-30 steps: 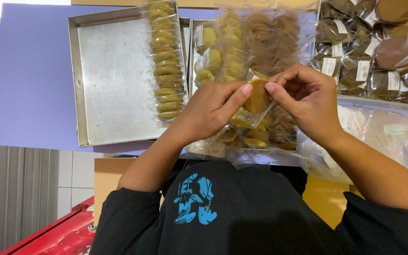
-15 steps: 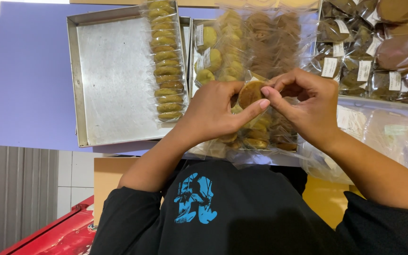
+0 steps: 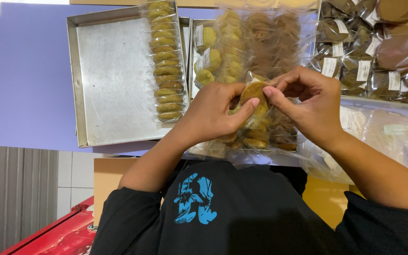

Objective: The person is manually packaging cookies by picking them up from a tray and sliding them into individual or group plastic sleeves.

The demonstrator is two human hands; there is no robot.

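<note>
- Purple tabletop [image 3: 29, 75] lies under everything, with grey corrugated wall and a red object at the near left below its edge.
- Far left on it sits a metal tray [image 3: 109, 80], mostly bare, with one column of wrapped greenish-brown cookies [image 3: 165, 61] lined along its right side.
- Right of that, a second tray [image 3: 191, 56] is packed with more bagged cookies, pale green and brown, and a pile of darker wrapped cookies with white labels [image 3: 369, 52] fills the far right.
- My left hand [image 3: 213, 113] pinches a single golden-brown cookie [image 3: 253, 94] in its clear plastic sleeve, thumb pressed across the near face, fingers behind it.
- My right hand [image 3: 312, 104] meets it from the right, thumb and forefinger pressed together on the sleeve's top edge, the other fingers curled.
- The cookie is held upright just above the packed second tray, between both hands, touching both.
- By my reading, I am at the closing step: the cookie looks seated in the sleeve and the open flap is being folded or sealed.
- What comes next calls for a light, even pinch along the flap, keeping the cookie uncracked, then a free slot in a row to lay it down.
</note>
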